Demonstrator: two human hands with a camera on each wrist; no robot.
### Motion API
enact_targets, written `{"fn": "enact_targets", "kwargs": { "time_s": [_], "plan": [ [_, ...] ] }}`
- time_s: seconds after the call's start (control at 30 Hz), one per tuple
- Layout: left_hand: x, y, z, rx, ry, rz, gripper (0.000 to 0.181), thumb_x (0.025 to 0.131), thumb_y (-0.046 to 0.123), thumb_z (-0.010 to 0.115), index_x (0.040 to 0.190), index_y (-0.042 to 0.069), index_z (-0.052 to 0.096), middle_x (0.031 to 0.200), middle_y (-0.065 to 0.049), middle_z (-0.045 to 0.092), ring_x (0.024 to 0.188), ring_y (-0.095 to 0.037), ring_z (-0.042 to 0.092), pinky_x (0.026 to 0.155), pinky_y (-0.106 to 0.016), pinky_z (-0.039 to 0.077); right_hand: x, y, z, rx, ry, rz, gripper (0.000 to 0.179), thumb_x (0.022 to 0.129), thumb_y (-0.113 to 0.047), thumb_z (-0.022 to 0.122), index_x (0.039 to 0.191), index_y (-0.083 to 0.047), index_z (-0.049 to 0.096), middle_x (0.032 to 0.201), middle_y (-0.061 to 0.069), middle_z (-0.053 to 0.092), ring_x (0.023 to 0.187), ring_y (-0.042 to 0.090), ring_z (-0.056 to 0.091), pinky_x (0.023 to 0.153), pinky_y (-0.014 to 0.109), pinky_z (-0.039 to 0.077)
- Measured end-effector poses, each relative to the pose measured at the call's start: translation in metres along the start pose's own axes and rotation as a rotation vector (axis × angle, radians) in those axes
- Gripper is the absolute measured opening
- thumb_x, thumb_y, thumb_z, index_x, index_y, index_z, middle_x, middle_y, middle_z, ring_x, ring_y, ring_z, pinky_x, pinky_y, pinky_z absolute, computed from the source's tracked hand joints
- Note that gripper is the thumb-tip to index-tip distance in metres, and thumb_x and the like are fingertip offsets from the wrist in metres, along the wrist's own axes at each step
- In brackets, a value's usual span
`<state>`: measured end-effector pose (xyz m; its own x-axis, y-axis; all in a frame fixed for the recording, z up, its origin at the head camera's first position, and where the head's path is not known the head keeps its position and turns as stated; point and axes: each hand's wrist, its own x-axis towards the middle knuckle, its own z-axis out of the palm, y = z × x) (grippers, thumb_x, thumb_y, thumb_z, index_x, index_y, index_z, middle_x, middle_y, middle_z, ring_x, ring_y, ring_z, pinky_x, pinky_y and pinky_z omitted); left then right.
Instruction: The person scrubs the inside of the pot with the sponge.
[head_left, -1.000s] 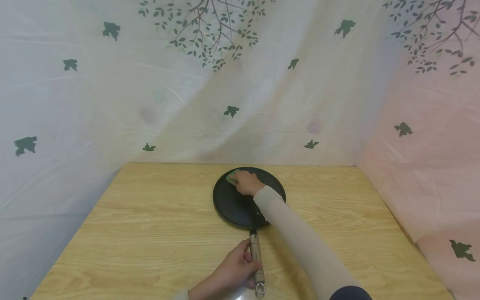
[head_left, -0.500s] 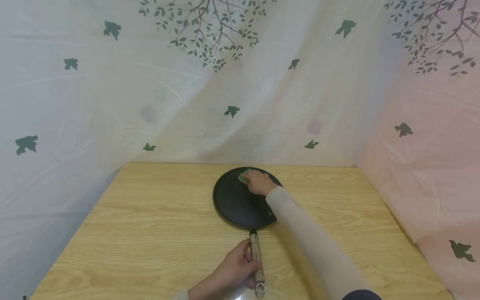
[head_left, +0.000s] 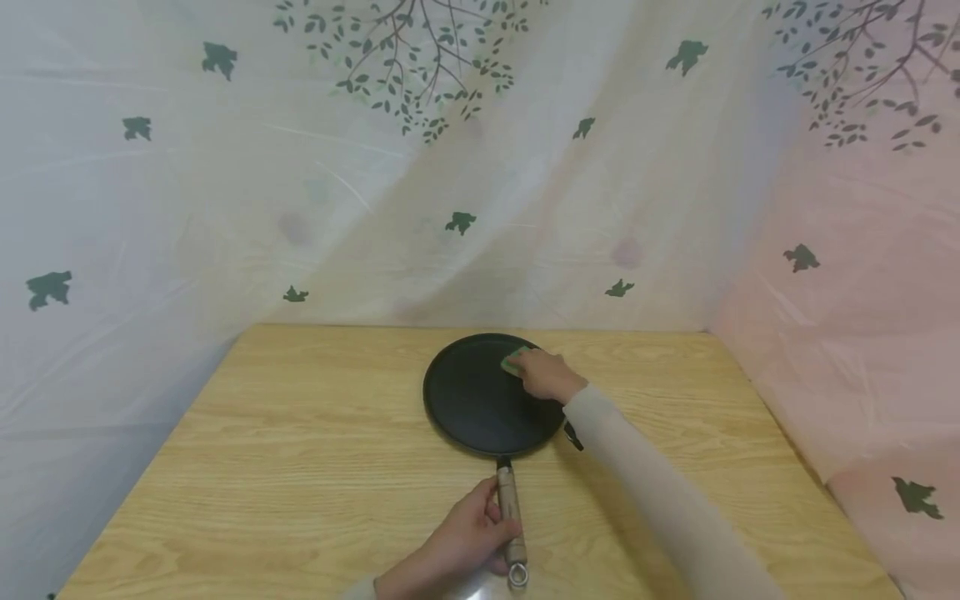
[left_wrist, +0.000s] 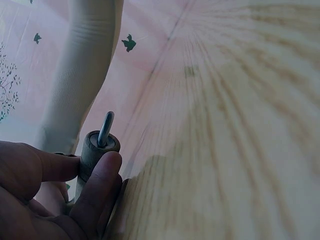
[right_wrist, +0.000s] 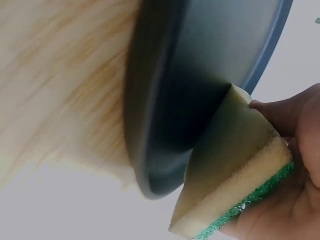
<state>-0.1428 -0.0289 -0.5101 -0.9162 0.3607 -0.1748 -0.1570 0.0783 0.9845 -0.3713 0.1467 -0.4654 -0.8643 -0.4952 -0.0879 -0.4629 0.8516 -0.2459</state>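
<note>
Black pan (head_left: 480, 400) on table (head_left: 300, 467), sponge (right_wrist: 232, 167) inside.
Right hand (head_left: 551, 376) pinches sponge near the rim; left hand (head_left: 471, 531) grips pan handle (head_left: 507, 496).

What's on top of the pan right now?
A sponge, held by the right hand, at the far right part of the pan; dark surface shows to its left. The patch beneath them is hidden.

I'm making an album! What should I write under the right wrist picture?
A right hand grips a yellow-and-green sponge at a dark, round-edged pan on a wooden table.
</note>
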Motion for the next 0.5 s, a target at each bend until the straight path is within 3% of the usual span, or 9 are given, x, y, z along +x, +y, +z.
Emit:
{"fn": "enact_targets", "kwargs": {
  "time_s": [0.5],
  "plan": [
    [0.002, 0.001, -0.002, 0.045, -0.007, -0.007, 0.075, 0.095, -0.002, 0.069, 0.157, -0.012, 0.029, 0.094, -0.013, 0.057, 0.071, -0.02, 0.064, 0.056, -0.036, 0.069, -0.034, 0.007, -0.004, 0.044, 0.002, 0.005, 0.041, 0.106, -0.001, 0.051, 0.145, -0.007, 0.063, 0.145, 0.019, 0.062, 0.137, 0.044, 0.055, 0.113, 0.073, 0.045]
  ]
}}
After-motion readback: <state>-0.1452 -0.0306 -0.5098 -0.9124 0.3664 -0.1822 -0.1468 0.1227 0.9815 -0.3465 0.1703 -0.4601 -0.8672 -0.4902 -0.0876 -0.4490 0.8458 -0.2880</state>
